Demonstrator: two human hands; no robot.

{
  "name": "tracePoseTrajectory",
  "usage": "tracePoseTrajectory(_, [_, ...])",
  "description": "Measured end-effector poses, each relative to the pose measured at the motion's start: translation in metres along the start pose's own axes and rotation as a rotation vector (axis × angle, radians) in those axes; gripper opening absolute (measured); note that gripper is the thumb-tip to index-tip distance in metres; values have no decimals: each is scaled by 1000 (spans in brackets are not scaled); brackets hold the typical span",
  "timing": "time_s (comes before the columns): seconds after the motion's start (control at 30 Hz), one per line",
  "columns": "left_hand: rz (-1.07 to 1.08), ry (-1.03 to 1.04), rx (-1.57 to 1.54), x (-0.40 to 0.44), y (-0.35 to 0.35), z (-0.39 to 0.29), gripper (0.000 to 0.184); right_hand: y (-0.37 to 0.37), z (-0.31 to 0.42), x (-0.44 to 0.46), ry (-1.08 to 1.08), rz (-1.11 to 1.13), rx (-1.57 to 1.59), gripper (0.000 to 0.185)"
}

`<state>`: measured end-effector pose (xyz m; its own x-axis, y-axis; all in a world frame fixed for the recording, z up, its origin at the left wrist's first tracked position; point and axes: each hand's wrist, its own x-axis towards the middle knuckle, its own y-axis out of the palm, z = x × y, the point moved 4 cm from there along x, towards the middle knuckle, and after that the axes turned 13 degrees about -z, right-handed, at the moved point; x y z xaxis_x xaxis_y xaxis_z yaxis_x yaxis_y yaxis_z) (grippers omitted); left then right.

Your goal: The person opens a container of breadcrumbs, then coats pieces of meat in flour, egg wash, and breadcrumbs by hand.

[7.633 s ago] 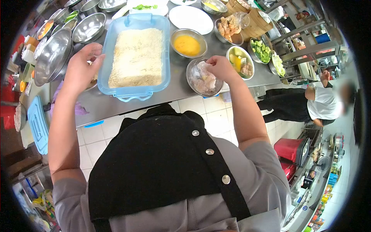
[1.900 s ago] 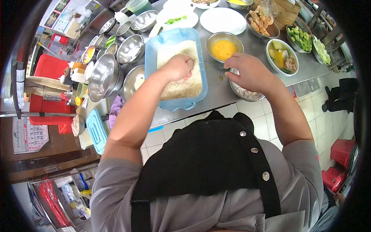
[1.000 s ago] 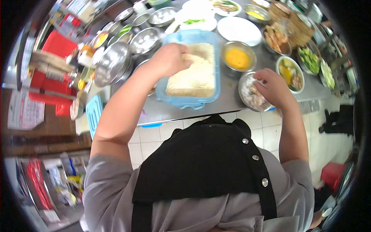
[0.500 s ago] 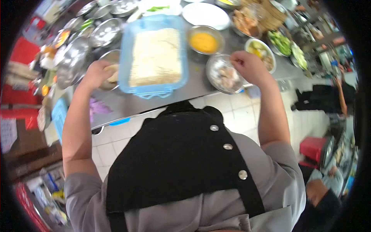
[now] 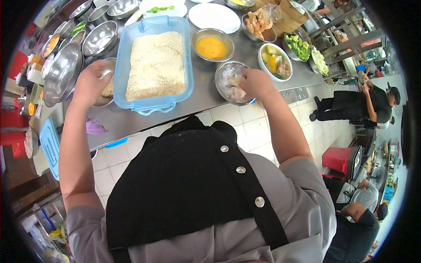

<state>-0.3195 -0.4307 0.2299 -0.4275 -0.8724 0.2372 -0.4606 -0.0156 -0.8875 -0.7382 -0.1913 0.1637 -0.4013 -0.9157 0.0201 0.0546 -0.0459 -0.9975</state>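
Note:
My left hand (image 5: 91, 82) is over the left metal bowl (image 5: 104, 103), its thumb and fingers apart. A crumb-coated piece (image 5: 108, 89) lies in that bowl below the fingers. My right hand (image 5: 258, 83) reaches into a metal bowl (image 5: 218, 87) holding white flour and pale raw meat pieces (image 5: 237, 94). Its fingers are pinched at a floured piece, with the fingertips partly hidden. Between my hands stands a blue plastic tub (image 5: 188, 79) filled with pale breadcrumbs (image 5: 155, 65). A metal bowl of beaten egg (image 5: 211, 47) sits just right of the tub.
Several steel bowls (image 5: 100, 38) and a large colander (image 5: 63, 74) crowd the left. At the right are a white bowl of mixed food (image 5: 274, 61), an orange-coloured meat bowl (image 5: 258, 24) and green vegetables (image 5: 298, 46). A purple cloth (image 5: 95, 127) lies near the edge. Co-workers (image 5: 364, 105) stand at right.
My left hand has let go of the crumbed piece, which now lies in the left bowl. My right hand has moved from the flour bowl's rim down into it. The view has shifted.

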Motion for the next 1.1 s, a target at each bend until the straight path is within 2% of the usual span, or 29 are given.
tracePoseTrajectory(0.2, [1,0,-116,-12,-8,-13,46,-11,-16,2,114,99,388,20])
tracePoseTrajectory(0.3, [-4,-20,-175,-14,-8,-13,45,-13,-21,5,82,103,495,18])
tracePoseTrajectory(0.4, [-1,-37,-186,-16,-9,-15,44,0,-33,14,88,151,636,24])
tracePoseTrajectory(0.5, [-8,-38,-205,-18,-10,-15,44,0,-29,14,99,80,655,22])
tracePoseTrajectory(0.6, [-10,-40,-196,-20,-11,-18,43,-22,-6,3,-231,-338,196,21])
tracePoseTrajectory(0.7, [-21,-39,-217,-23,-13,-21,42,-40,14,5,-12,-54,78,22])
tracePoseTrajectory(0.77, [-29,-37,-221,-24,-16,-26,41,-28,20,3,-84,-19,-30,23])
tracePoseTrajectory(0.83, [-39,-37,-215,-27,-21,-39,40,-12,21,4,-140,-34,-69,23])
tracePoseTrajectory(0.9, [-35,-19,-208,-30,-21,-38,39,11,14,11,-81,-4,-25,22])
tracePoseTrajectory(0.93, [-39,1,-214,-28,-18,-38,38,10,17,13,-101,-64,-7,21])
tracePoseTrajectory(1.1, [-26,-50,-354,-22,-5,-26,33,20,20,22,-36,-96,114,23])
